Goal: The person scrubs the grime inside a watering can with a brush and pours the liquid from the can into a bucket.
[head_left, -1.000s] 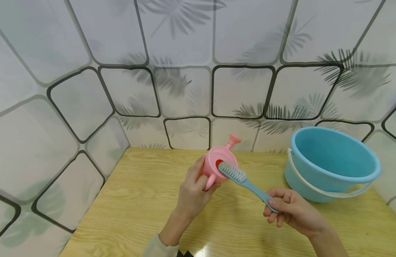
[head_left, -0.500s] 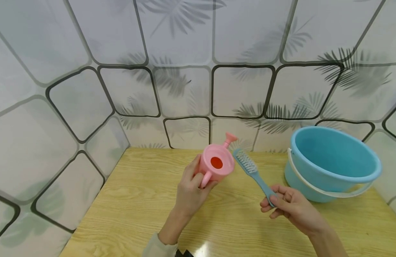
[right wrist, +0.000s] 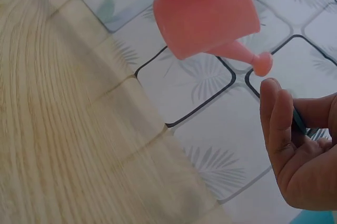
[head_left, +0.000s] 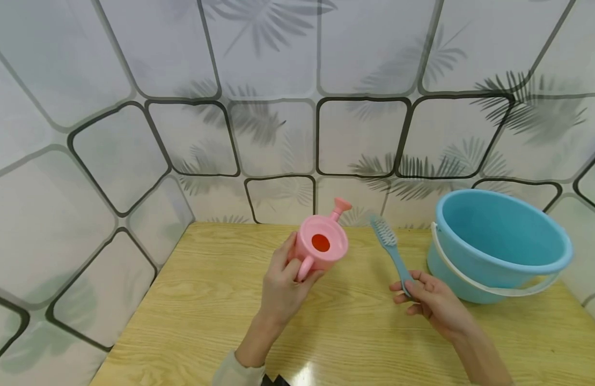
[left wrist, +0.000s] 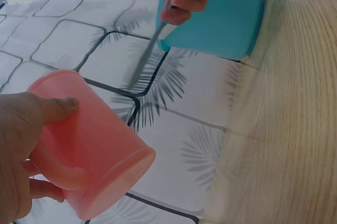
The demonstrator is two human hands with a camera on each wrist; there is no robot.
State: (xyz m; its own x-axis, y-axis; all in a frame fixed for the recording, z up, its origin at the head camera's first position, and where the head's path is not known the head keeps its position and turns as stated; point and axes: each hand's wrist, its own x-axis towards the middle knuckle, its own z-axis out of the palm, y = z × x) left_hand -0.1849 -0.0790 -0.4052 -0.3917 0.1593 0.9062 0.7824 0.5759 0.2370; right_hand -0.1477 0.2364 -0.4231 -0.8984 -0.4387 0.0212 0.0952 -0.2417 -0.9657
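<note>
A small pink watering can (head_left: 309, 252) with a round red opening in its top is held above the table by my left hand (head_left: 281, 284). Its spout points away to the right. In the left wrist view, the thumb lies along the can (left wrist: 100, 140) beside its handle. My right hand (head_left: 434, 303) pinches the handle end of a blue brush (head_left: 394, 257) with white bristles. The brush stands apart from the can, to its right, head tilted up and away. In the right wrist view, the fingers of the right hand (right wrist: 295, 145) hide most of the brush.
A light blue bucket (head_left: 442, 262) with a white handle stands at the right of the wood-grain table (head_left: 205, 300). Behind and to the left rise walls (head_left: 278, 139) covered with a tile and leaf pattern.
The brush has moved off the can's opening to the right and now points more steeply up. The watering can has shifted slightly left. Both hands keep their hold.
</note>
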